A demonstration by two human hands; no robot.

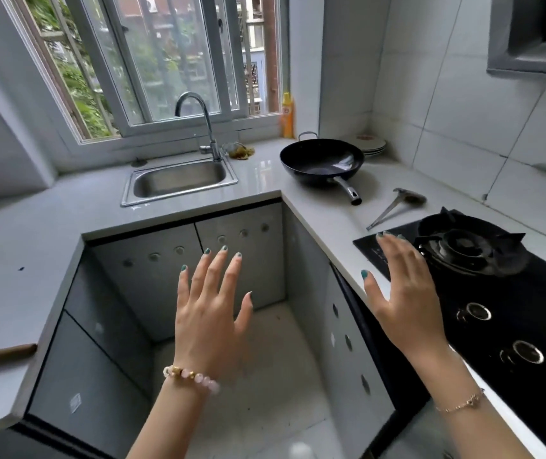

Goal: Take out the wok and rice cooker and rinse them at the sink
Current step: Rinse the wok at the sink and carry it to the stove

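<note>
A black wok (321, 162) with a long handle sits on the white counter to the right of the steel sink (179, 180), its handle pointing toward me. The curved faucet (200, 122) stands behind the sink. My left hand (210, 313) hovers over the floor in front of the cabinet doors, fingers spread and holding nothing. My right hand (404, 293) floats above the counter edge beside the gas stove (483, 286), fingers straight and empty. No rice cooker is in view.
A metal spatula (394, 207) lies between the wok and the stove. Plates (372, 144) are stacked in the back corner, and a yellow bottle (287, 115) stands on the sill. A rag (242, 150) lies by the faucet. Closed cabinet doors (238, 260) line the corner.
</note>
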